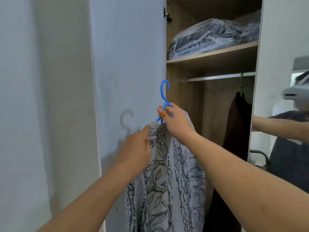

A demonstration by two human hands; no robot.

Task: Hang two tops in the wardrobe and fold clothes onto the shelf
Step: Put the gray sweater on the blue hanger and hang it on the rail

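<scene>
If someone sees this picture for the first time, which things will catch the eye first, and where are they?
The bright blue hanger at the centre stands out first, gripped by the right hand, with a leaf-printed top hanging below it; the left hand pinches the top's shoulder. Behind, inside the open wardrobe, a dark garment hangs on the rail, and plastic-wrapped clothes lie on the shelf above.

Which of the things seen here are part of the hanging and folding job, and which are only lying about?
Part of the job:
- patterned top, pinched by the left hand
- blue hanger, gripped by the right hand
- rail
- shelf

Only lying about:
- plastic-wrapped bundle on the shelf
- dark garment already on the rail
- mirror
</scene>
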